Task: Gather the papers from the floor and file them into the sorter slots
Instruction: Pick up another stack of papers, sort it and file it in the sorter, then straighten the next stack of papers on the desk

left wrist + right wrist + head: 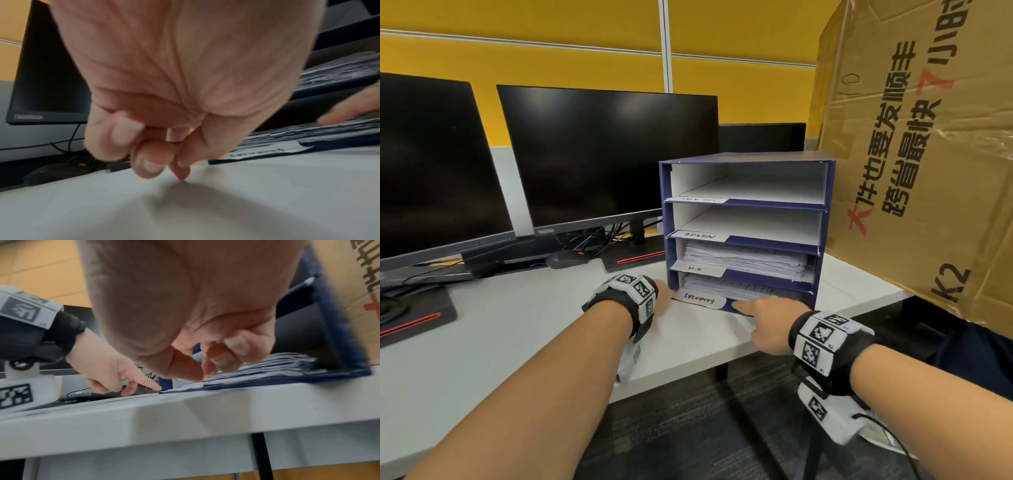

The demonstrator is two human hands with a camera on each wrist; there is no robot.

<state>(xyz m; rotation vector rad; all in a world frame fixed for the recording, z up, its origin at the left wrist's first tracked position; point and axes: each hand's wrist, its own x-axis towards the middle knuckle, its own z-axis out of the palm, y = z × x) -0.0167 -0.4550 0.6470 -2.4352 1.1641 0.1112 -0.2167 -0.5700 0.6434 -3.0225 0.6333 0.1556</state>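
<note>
A blue four-slot sorter (822, 219) stands on the white desk (517, 325). Its top two slots hold nothing. The slot labelled H.R holds a paper stack (746, 262), and the bottom slot labelled SECURITY holds another stack (726, 286). My right hand (760, 318) reaches the bottom slot's front, a straight finger (345, 113) lying on those papers (267, 366). My left hand (662, 298) sits at the sorter's lower left corner with fingers loosely bent (156, 155); it holds nothing, and one fingertip touches the desk.
Two dark monitors (602, 154) (431, 164) and a mouse (565, 260) with cables stand to the left. A large cardboard box (928, 154) crowds the sorter's right side. The desk's front edge runs under my forearms, with dark carpet (688, 428) below.
</note>
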